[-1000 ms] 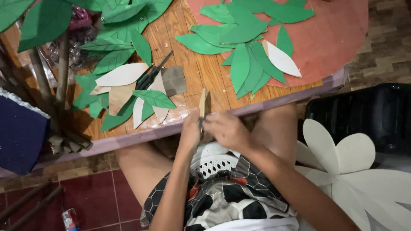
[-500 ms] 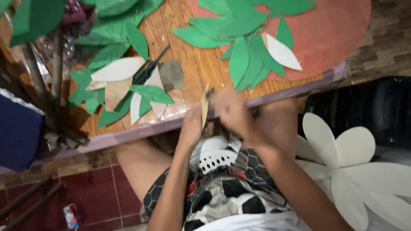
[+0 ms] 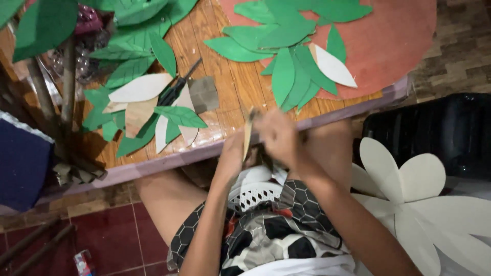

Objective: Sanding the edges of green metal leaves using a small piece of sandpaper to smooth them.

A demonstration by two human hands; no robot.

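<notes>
Gripping a narrow tan paper strip [image 3: 247, 137] upright between them, the left hand [image 3: 232, 153] and blurred right hand [image 3: 279, 137] close together at the wooden bench's [image 3: 230, 97] near edge, above the lap.

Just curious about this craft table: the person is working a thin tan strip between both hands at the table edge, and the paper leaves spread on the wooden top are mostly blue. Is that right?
Not quite. The head view shows the paper leaves are mostly green, with a few white ones, not blue. The rest holds: the left hand and right hand work a thin tan strip at the edge of the wooden table.
</notes>
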